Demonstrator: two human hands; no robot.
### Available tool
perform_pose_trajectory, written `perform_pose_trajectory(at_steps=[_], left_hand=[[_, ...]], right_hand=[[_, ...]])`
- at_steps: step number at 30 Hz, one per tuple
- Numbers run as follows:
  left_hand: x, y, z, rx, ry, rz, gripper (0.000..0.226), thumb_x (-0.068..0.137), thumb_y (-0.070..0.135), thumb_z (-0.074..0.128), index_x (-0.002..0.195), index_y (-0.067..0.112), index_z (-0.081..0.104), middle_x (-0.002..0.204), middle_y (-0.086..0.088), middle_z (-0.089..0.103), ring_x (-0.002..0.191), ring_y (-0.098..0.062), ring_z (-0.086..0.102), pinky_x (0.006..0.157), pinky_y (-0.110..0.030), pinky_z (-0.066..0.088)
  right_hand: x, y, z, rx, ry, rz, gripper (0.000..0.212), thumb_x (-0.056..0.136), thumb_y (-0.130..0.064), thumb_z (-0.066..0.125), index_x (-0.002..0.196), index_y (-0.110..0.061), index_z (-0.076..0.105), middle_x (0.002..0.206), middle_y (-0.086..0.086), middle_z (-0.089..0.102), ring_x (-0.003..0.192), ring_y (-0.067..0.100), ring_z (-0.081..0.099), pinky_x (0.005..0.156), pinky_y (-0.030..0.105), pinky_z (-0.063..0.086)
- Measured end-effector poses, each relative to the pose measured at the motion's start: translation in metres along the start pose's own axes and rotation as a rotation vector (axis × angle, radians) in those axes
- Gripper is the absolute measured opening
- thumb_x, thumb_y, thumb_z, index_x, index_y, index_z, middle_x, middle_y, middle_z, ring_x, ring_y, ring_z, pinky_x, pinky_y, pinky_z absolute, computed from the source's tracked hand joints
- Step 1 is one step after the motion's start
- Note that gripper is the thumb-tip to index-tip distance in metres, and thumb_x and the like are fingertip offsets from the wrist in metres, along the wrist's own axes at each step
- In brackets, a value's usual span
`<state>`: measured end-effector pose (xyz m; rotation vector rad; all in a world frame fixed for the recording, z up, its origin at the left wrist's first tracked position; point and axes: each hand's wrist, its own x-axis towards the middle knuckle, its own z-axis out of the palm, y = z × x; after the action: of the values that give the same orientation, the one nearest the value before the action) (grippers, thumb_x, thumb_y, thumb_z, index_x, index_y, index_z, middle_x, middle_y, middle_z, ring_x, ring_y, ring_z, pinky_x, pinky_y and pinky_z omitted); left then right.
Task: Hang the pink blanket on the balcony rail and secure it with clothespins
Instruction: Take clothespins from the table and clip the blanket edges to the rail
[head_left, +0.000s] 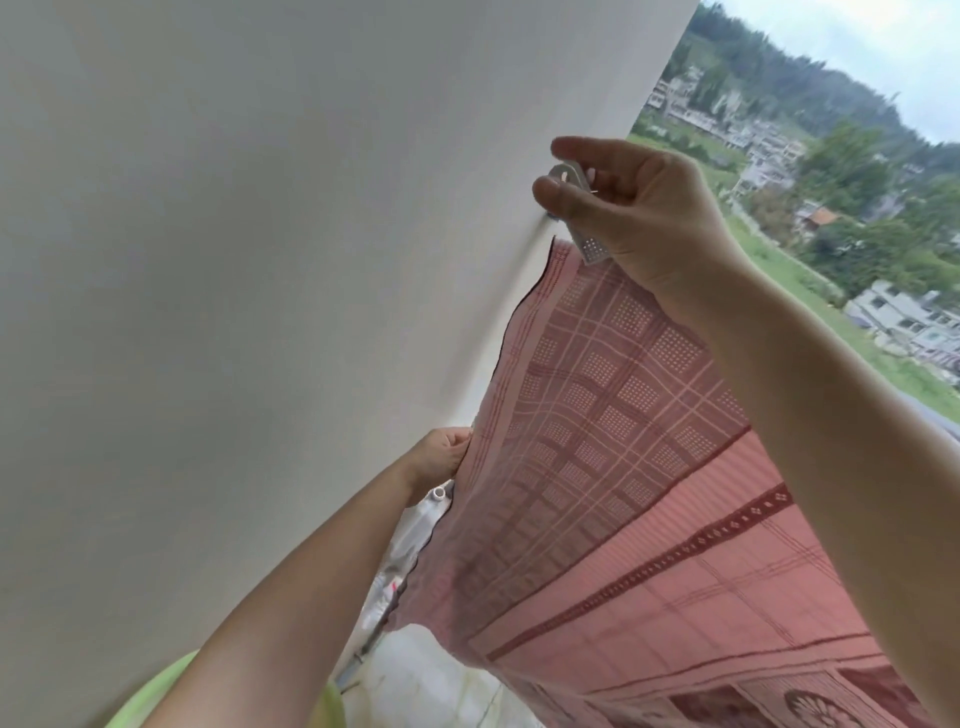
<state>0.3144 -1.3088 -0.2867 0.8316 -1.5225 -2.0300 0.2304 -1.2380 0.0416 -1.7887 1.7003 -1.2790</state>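
Blanket (649, 493) — pink, checked and banded — is draped downward from its top corner beside the white wall (234, 260). A pale clothespin (579, 210) is pinched between thumb and fingers of the right hand (639, 208), just above that top corner. The blanket's dark-trimmed left edge is gripped lower down by the left hand (441, 457), fingers closed on the cloth.

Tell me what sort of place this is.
Likely an upper-floor home balcony: a pink blanket hangs beside a white wall, with houses and wooded hills below and beyond.
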Motion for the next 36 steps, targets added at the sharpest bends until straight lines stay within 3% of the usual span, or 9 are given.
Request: perform_pose_trajectory(at_steps=[4, 7, 11, 14, 17, 20, 26, 32, 36], left_hand=[[-0.003, -0.013, -0.004, -0.123, 0.020, 0.005, 0.041, 0.100, 0.031, 0.056, 0.121, -0.004, 0.060, 0.110, -0.025, 0.065, 0.083, -0.022, 0.059, 0.060, -0.023, 0.048], [-0.007, 0.004, 0.005, -0.278, -0.046, -0.001, 0.058, 0.098, 0.047, 0.049, 0.126, -0.002, 0.058, 0.126, -0.032, 0.059, 0.101, -0.035, 0.063, 0.089, -0.044, 0.051], [-0.021, 0.043, 0.012, -0.520, -0.249, 0.056, 0.084, 0.093, 0.070, 0.017, 0.131, 0.007, 0.058, 0.116, -0.019, 0.068, 0.107, -0.034, 0.065, 0.096, -0.043, 0.052], [-0.022, 0.055, 0.011, -0.369, -0.331, 0.144, 0.077, 0.088, 0.059, 0.045, 0.137, 0.000, 0.052, 0.127, -0.025, 0.058, 0.118, -0.044, 0.056, 0.104, -0.053, 0.046], [-0.016, 0.054, 0.008, -0.382, -0.242, 0.078, 0.058, 0.083, 0.035, 0.072, 0.123, -0.005, 0.061, 0.112, -0.019, 0.067, 0.101, -0.034, 0.065, 0.089, -0.042, 0.056], [-0.013, 0.050, 0.007, -0.542, -0.137, 0.074, 0.037, 0.090, 0.024, 0.069, 0.114, -0.003, 0.066, 0.104, -0.017, 0.071, 0.090, -0.029, 0.070, 0.080, -0.039, 0.058], [-0.016, 0.052, 0.011, -0.561, 0.002, 0.102, 0.049, 0.079, 0.020, 0.078, 0.114, -0.011, 0.064, 0.105, -0.023, 0.069, 0.089, -0.033, 0.069, 0.078, -0.040, 0.060], [-0.018, 0.047, 0.009, -0.552, 0.047, 0.118, 0.033, 0.079, 0.016, 0.080, 0.104, -0.003, 0.071, 0.103, -0.021, 0.072, 0.089, -0.034, 0.071, 0.079, -0.042, 0.059], [-0.024, 0.048, 0.008, -0.507, 0.086, 0.126, 0.028, 0.081, 0.016, 0.079, 0.103, 0.000, 0.073, 0.100, -0.018, 0.073, 0.084, -0.029, 0.071, 0.073, -0.036, 0.058]], right_hand=[[0.007, 0.001, 0.012, -0.168, -0.022, -0.014, 0.034, 0.079, -0.045, 0.078, 0.109, -0.029, 0.074, 0.080, -0.013, 0.068, 0.061, 0.005, 0.054, 0.064, 0.024, 0.051], [0.014, -0.001, 0.018, -0.195, -0.048, -0.019, 0.035, 0.078, -0.039, 0.081, 0.110, -0.028, 0.074, 0.086, -0.011, 0.069, 0.050, -0.002, 0.047, 0.055, 0.009, 0.042], [0.021, -0.004, 0.026, -0.251, -0.197, 0.030, 0.038, 0.075, -0.030, 0.085, 0.110, -0.021, 0.075, 0.099, -0.003, 0.077, 0.079, -0.004, 0.067, 0.077, 0.011, 0.054], [0.029, 0.001, 0.032, -0.435, -0.331, 0.072, 0.036, 0.071, -0.034, 0.087, 0.102, -0.018, 0.077, 0.095, 0.008, 0.076, 0.079, 0.009, 0.068, 0.082, 0.028, 0.057], [0.036, 0.008, 0.038, -0.601, -0.394, 0.092, 0.034, 0.070, -0.037, 0.087, 0.098, -0.020, 0.078, 0.092, 0.004, 0.077, 0.081, 0.018, 0.072, 0.082, 0.033, 0.057], [0.040, 0.012, 0.045, -0.691, -0.390, 0.087, 0.033, 0.067, -0.039, 0.087, 0.094, -0.022, 0.079, 0.088, -0.003, 0.076, 0.081, 0.015, 0.071, 0.075, 0.027, 0.057], [0.046, 0.021, 0.057, -0.814, -0.416, 0.092, 0.030, 0.067, -0.042, 0.087, 0.089, -0.023, 0.080, 0.080, -0.005, 0.074, 0.061, 0.004, 0.057, 0.040, 0.004, 0.037], [0.049, 0.035, 0.079, -0.935, -0.486, 0.154, 0.025, 0.065, -0.032, 0.091, 0.086, -0.023, 0.081, 0.081, -0.005, 0.075, 0.068, 0.006, 0.066, 0.067, 0.024, 0.059], [0.045, 0.048, 0.089, -1.073, -0.608, 0.181, 0.024, 0.067, -0.032, 0.090, 0.087, -0.023, 0.080, 0.079, -0.008, 0.073, 0.079, 0.011, 0.070, 0.079, 0.030, 0.060]])
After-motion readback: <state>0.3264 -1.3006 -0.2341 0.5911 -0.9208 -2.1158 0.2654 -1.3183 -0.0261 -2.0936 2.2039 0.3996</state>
